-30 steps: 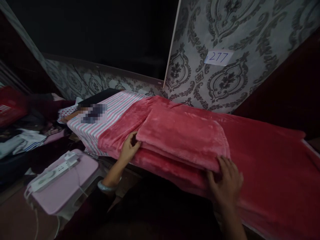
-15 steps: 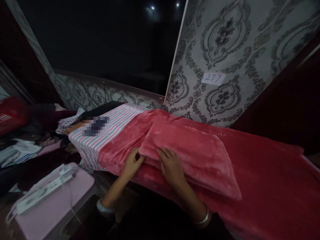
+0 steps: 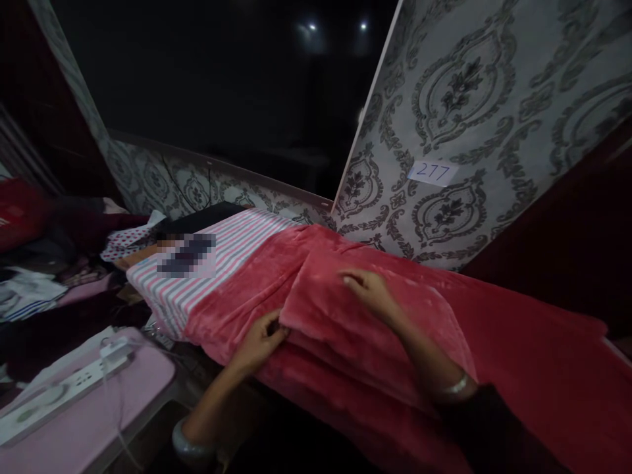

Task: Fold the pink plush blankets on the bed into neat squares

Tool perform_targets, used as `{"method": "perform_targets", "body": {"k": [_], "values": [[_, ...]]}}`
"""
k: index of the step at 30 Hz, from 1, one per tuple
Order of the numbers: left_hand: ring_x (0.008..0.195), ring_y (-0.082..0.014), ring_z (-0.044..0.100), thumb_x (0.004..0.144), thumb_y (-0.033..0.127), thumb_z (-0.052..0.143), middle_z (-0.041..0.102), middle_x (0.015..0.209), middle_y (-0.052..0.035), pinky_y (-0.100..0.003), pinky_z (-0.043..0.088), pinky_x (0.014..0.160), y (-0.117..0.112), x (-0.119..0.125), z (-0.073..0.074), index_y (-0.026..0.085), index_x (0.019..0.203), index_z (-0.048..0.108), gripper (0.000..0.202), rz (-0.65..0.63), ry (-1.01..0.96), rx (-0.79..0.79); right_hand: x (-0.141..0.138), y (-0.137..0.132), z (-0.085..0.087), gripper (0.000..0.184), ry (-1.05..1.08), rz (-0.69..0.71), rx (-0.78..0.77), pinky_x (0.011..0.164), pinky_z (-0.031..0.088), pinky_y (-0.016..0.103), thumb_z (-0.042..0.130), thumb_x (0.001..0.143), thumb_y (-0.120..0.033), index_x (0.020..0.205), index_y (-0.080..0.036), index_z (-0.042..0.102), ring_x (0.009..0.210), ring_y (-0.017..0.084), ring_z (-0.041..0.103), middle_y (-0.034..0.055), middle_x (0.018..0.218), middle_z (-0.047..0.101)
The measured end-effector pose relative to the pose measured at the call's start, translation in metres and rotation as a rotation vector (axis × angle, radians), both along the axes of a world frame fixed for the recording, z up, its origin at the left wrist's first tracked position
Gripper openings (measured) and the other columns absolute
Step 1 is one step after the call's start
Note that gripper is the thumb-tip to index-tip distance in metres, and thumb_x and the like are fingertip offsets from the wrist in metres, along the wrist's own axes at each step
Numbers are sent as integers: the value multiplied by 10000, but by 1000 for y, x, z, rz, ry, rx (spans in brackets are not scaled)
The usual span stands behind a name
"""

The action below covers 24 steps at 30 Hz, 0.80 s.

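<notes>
The left hand (image 3: 259, 343) pinches the near-left corner of the folded plush blanket (image 3: 316, 299) atop the red spread (image 3: 533, 355), the right hand (image 3: 372, 293) loosely open over it, and an uneven tug could skew the layers.

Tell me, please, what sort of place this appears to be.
Probably a room in a home, perhaps a living room or bedroom: a large dark screen is set against patterned wallpaper, and what look like clothes lie heaped at the left.
</notes>
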<state>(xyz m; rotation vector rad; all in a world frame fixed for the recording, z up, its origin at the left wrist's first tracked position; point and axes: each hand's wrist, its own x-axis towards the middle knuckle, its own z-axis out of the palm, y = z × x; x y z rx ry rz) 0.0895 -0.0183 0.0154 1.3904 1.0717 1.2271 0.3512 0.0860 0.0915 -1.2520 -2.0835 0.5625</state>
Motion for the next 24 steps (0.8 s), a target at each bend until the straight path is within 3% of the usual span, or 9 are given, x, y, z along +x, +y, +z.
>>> {"method": "perform_targets", "body": {"k": [3,5,7,9,12,15,20,24], "values": [[496,-113,585,750,485,795,737,810,-19,-203,389,460,-3,-5,7,179,1249,677,597,-149,-85,-196,-3,52,5,350,-105,-82,-35,1044,542,444,617,884,-180,1199,-206,767,1138,269,721,95,1235,763],[441,-112,581,771,499,792,695,692,9,-176,267,396,-2,-6,9,171,1363,577,711,-258,-132,-315,-12,77,1,391,-150,-76,-37,1108,497,432,598,903,-160,1269,-184,735,1231,260,678,114,1324,720],[438,-134,601,766,513,800,656,596,27,-172,256,384,0,-3,9,152,1375,534,756,-355,-153,-376,-22,96,-5,402,-196,-20,-48,1162,447,421,559,941,-169,1310,-195,716,1304,242,633,102,1385,685],[390,-120,550,740,535,816,615,523,44,-173,263,380,3,1,8,139,1271,578,704,-386,-157,-391,-31,110,-13,392,-248,33,-91,1200,402,424,524,983,-215,1331,-213,706,1346,234,601,87,1420,662],[339,-70,407,728,581,807,538,440,60,-171,233,377,6,4,4,151,970,628,525,-330,-169,-387,-37,124,-30,402,-286,45,-157,1245,331,424,500,1027,-324,1362,-207,688,1410,239,541,96,1482,611],[331,-46,319,704,620,814,421,396,92,-176,186,367,6,0,-2,192,727,532,513,-318,-224,-393,-35,129,-49,473,-301,28,-157,1266,290,414,442,1052,-399,1434,-194,631,1449,229,495,109,1529,565],[316,-27,282,635,692,839,435,451,98,-186,169,347,7,-11,-7,197,681,501,601,-374,-305,-426,-29,129,-69,510,-371,57,-69,1276,274,419,379,1052,-378,1496,-213,566,1468,209,468,81,1555,541],[315,-42,303,733,693,776,457,394,85,-172,170,350,1,-10,-5,200,745,519,555,-337,-170,-446,-30,135,-66,547,-363,19,-130,1274,266,402,354,1064,-421,1526,-180,519,1483,214,447,95,1590,499]]}}
